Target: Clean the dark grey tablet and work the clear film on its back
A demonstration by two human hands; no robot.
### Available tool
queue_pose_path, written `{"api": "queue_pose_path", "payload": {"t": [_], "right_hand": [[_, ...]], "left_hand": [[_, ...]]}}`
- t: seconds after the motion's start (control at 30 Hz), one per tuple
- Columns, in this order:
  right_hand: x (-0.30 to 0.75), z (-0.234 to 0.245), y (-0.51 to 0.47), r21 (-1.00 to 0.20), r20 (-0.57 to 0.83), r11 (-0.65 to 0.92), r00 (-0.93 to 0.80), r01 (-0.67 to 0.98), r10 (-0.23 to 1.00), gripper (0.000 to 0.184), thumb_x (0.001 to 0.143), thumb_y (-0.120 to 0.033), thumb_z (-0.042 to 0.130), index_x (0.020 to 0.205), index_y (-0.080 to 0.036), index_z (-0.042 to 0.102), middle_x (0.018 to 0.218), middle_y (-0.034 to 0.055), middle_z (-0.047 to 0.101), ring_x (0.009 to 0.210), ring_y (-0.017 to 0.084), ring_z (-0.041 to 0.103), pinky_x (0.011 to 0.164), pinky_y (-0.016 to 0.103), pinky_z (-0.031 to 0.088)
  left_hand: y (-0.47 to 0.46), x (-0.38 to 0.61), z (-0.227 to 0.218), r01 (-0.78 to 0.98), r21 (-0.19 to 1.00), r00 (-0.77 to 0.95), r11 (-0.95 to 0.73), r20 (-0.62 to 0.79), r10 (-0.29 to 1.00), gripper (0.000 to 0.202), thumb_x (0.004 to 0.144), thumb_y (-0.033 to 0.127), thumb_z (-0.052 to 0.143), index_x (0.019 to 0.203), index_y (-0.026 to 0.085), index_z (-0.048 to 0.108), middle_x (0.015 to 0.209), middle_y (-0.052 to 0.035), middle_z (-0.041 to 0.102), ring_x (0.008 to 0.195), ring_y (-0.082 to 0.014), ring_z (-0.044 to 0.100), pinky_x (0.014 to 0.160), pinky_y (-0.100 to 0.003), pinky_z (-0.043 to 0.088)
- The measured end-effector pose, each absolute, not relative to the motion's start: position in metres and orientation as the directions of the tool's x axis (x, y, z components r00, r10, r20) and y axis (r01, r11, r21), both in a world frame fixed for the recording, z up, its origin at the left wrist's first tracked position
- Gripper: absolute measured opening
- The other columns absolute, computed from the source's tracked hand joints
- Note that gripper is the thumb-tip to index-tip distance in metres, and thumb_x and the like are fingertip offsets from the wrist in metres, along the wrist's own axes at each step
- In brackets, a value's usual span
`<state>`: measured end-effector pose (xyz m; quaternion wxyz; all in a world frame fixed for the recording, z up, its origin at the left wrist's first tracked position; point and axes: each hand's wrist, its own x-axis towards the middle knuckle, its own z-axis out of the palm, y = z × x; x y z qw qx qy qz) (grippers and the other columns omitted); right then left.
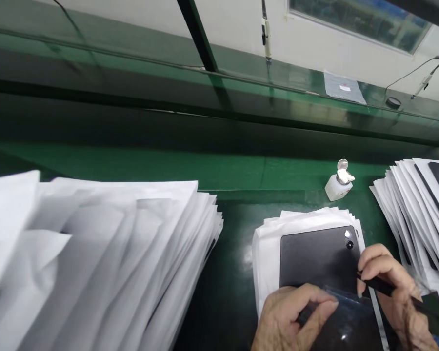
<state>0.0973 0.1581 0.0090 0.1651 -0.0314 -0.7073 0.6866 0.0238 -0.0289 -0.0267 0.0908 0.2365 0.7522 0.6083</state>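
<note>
A dark grey tablet back cover (318,256) with a camera lens at its upper right lies on a small stack of white sheets (267,248). My left hand (296,317) pinches a clear plastic film (346,312) over the cover's near edge. My right hand (391,287) holds a thin black pen-like tool (384,288) against the cover's right side.
A tall fanned pile of white sheets (95,263) fills the left. Another fanned pile with dark covers (420,214) lies at the right. A small white dispenser bottle (338,184) stands behind on the green bench (227,170). A plastic bag (344,87) rests on the far ledge.
</note>
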Motion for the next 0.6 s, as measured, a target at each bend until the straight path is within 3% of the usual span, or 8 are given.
{"api": "queue_pose_path", "payload": {"t": [0.1, 0.27, 0.6], "right_hand": [[0.098, 0.015, 0.143, -0.988, 0.151, 0.078, -0.931, -0.132, 0.333, 0.017, 0.091, -0.041, 0.071, 0.086, -0.026, 0.065, 0.095, 0.0034, 0.059, 0.072, 0.015, 0.062, 0.068, 0.025, 0.055], [0.098, 0.017, 0.143, -0.965, 0.219, 0.198, -0.947, -0.175, 0.233, 0.020, 0.083, -0.015, 0.074, 0.081, -0.028, 0.059, 0.084, 0.0005, 0.065, 0.067, 0.015, 0.062, 0.061, 0.025, 0.053], [0.097, 0.021, 0.149, -0.945, 0.238, 0.282, -0.942, -0.168, 0.235, 0.018, 0.083, -0.012, 0.070, 0.079, -0.025, 0.059, 0.080, 0.0023, 0.067, 0.069, 0.018, 0.064, 0.061, 0.028, 0.052]], "left_hand": [[-0.025, 0.019, -0.031, 0.446, 0.886, -0.816, 0.125, 0.345, 0.463, 0.035, 0.096, 0.057, 0.055, 0.071, 0.034, 0.067, 0.056, 0.0153, 0.069, 0.042, -0.0112, 0.061, 0.042, -0.022, 0.046], [-0.018, 0.013, -0.029, 0.581, 0.810, -0.743, 0.080, 0.487, 0.460, 0.037, 0.099, 0.050, 0.053, 0.070, 0.029, 0.060, 0.049, 0.0135, 0.061, 0.034, -0.0089, 0.056, 0.035, -0.021, 0.041], [-0.019, 0.014, -0.030, 0.622, 0.779, -0.707, 0.074, 0.519, 0.480, 0.038, 0.101, 0.048, 0.051, 0.070, 0.027, 0.058, 0.048, 0.0117, 0.059, 0.033, -0.0086, 0.054, 0.030, -0.021, 0.036]]}}
